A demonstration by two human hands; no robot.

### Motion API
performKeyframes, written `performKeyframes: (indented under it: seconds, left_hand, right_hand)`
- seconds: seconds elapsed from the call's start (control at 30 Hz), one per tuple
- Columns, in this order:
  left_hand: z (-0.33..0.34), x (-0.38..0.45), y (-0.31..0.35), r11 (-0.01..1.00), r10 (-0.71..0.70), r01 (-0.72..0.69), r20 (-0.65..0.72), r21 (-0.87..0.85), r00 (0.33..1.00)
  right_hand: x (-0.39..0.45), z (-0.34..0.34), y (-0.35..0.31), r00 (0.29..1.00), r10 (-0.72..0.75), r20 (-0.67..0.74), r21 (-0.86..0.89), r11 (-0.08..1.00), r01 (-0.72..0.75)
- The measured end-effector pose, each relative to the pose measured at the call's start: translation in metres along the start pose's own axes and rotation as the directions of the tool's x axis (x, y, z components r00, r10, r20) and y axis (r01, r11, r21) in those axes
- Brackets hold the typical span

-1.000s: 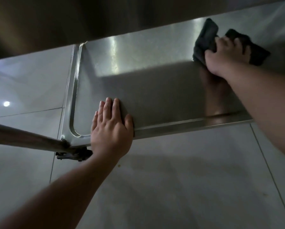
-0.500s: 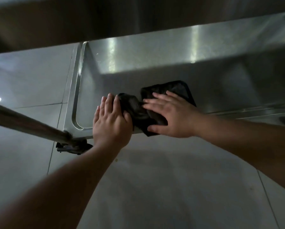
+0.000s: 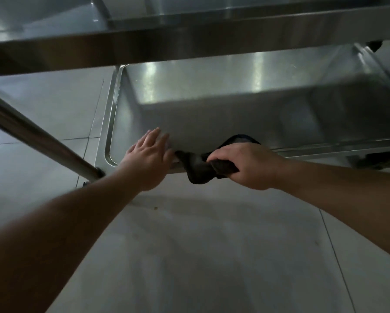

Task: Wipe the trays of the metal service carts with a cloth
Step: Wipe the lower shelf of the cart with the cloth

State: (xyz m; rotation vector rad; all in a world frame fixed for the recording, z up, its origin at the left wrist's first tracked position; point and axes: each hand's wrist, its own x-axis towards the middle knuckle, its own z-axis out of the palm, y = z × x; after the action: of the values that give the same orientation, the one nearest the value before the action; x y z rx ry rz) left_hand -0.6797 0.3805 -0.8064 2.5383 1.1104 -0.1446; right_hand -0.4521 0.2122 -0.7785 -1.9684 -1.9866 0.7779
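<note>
Nearest, the right hand (image 3: 246, 164) grips a bunched dark cloth (image 3: 203, 169) at the near rim of the bottom tray (image 3: 223, 118), part of it hanging over the edge. Just left of it the left hand (image 3: 150, 154) lies flat, fingers straight, on the same rim. Beyond both hands the tray floor shows no visible smears — probably this tray is nearly finished. Farther off, above the hands, the upper tray (image 3: 189, 41) may remain — its state cannot be judged.
</note>
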Motion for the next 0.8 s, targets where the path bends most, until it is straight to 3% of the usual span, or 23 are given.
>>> performKeyframes:
  seconds: [0.13, 0.2, 0.43, 0.57, 0.8]
  left_hand:
    - [0.002, -0.045, 0.010, 0.992, 0.066, -0.066, 0.003, 0.112, 0.998]
    - [-0.001, -0.067, 0.021, 0.988, 0.055, -0.061, 0.045, 0.141, 0.997]
    - [-0.029, -0.171, 0.071, 0.987, -0.128, 0.084, 0.337, 0.140, 0.933]
    - [-0.082, -0.240, 0.110, 0.981, -0.186, 0.136, 0.460, 0.140, 0.868]
    - [-0.244, -0.309, 0.191, 0.977, -0.195, 0.120, 0.526, 0.174, 0.828]
  right_hand:
    - [-0.035, -0.006, 0.003, 0.992, -0.005, 0.124, -0.084, 0.996, 0.016]
    - [-0.059, 0.000, -0.003, 0.980, 0.104, 0.169, -0.055, 0.994, -0.096]
    - [-0.149, 0.010, -0.063, 0.860, 0.356, 0.365, -0.145, 0.934, -0.325]
    - [-0.209, -0.017, -0.134, 0.780, 0.496, 0.381, -0.013, 0.847, -0.532]
    - [-0.280, -0.149, -0.246, 0.719, 0.534, 0.445, -0.054, 0.817, -0.574]
